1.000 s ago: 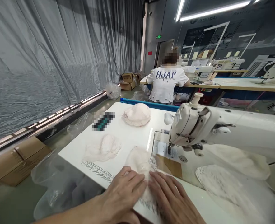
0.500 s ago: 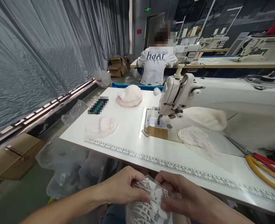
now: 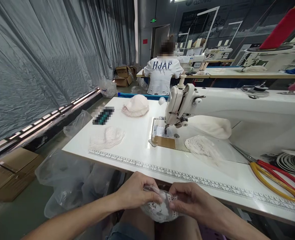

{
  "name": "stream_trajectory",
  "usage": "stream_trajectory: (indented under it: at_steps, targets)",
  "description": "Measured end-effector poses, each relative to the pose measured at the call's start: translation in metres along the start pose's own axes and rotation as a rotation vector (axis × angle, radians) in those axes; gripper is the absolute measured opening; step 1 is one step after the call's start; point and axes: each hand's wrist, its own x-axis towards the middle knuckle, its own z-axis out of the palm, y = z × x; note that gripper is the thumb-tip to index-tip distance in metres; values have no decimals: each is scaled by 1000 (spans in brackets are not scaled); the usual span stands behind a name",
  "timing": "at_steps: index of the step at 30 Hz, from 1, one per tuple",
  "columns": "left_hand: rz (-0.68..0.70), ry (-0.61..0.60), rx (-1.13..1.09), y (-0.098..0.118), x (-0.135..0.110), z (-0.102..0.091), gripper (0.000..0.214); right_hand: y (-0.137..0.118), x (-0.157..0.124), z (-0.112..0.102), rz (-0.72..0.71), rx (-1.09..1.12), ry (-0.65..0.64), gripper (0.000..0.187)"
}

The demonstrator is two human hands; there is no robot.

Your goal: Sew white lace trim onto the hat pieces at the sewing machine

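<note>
Both my hands hold one white lace fabric piece (image 3: pixel 160 208) over my lap, below the front edge of the white sewing table (image 3: pixel 142 146). My left hand (image 3: pixel 134 191) pinches its left side with closed fingers. My right hand (image 3: pixel 190 200) grips its right side, fingers closed too. The white sewing machine (image 3: pixel 212 103) stands on the table ahead, its needle over the plate. More lace pieces lie on the table: one at the left (image 3: pixel 107 138), a pink-white mound at the back (image 3: pixel 136 106), and one right of the needle (image 3: pixel 202 148).
Large scissors with red and yellow handles (image 3: pixel 275 171) lie at the table's right. A dark device (image 3: pixel 103 115) sits at the back left. Plastic bags (image 3: pixel 69 180) and a cardboard box (image 3: pixel 4 175) are on the floor at left. Another person sits ahead, back turned.
My hands lifted the lace piece off the table and brought it down to my lap; they now bunch it more tightly than half a second ago.
</note>
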Motion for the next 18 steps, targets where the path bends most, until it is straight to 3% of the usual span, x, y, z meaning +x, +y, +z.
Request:
stream_trajectory:
  at_steps: [4,7,12,15,18]
  targets:
    - [11,35,69,-2,5,-8,32,-2,5,-1,-5,25,27,23]
    - [11,21,55,-2,8,-17,28,-5,8,-3,12,25,49,23]
    - [18,2,47,21,15,-46,23,-16,20,-10,-24,50,75,22]
    - [103,-53,192,46,41,-75,30,-24,39,-20,-78,64,108,22]
    - [122,-151,427,66,93,-101,32,-23,62,-40,-154,-244,275,31]
